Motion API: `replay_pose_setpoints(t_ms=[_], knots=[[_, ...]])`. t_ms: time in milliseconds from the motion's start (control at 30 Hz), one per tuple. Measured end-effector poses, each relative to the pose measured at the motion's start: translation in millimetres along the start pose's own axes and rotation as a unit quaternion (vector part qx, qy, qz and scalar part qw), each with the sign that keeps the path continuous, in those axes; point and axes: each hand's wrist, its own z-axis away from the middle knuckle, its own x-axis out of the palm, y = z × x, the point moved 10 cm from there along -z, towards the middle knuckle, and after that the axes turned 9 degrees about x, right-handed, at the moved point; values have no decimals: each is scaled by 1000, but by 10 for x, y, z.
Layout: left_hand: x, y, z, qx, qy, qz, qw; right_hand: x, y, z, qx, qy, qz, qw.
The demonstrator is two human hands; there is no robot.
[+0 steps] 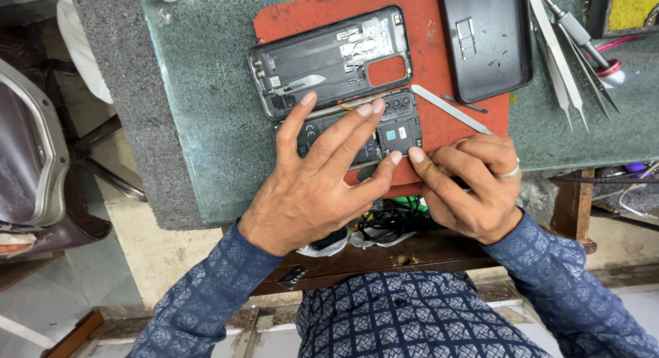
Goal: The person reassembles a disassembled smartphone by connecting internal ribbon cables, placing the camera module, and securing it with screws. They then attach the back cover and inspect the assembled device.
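An opened black smartphone [395, 128] lies on a red mat [439, 70], its battery and circuit board exposed. My left hand [319, 179] lies flat over the phone with fingers spread, pressing it down. My right hand [470, 186], a ring on one finger, is curled with its fingertip at the phone's lower right edge; it seems to pinch a small tool, mostly hidden. The removed back cover [329, 63] rests inside up just beyond the phone, with a thin metal blade [298, 85] lying in it.
A flat metal pry tool [449, 109] lies right of the phone. A black phone case [487, 39] sits at the back right, with tweezers [559, 56] and a screwdriver [576, 32] beside it. The green tabletop [206, 124] ends near me; cables [391, 224] hang below. A chair [34, 152] stands left.
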Motion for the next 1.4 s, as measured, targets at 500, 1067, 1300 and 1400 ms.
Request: replay_pose_setpoints(t_ms=[500,1067,1300,1400], knots=[[-127,37,69,11,11,78,997,-130,-130,89,13,-1,9,1000],[-70,54,44,22,3,36,999,-40,-147,-29,47,-14,12,999],[-82,123,24,-14,17,13,1000,-192,-99,-81,91,-33,-25,995],[-96,192,12,-49,30,-14,998,-525,132,9,178,22,-89,980]])
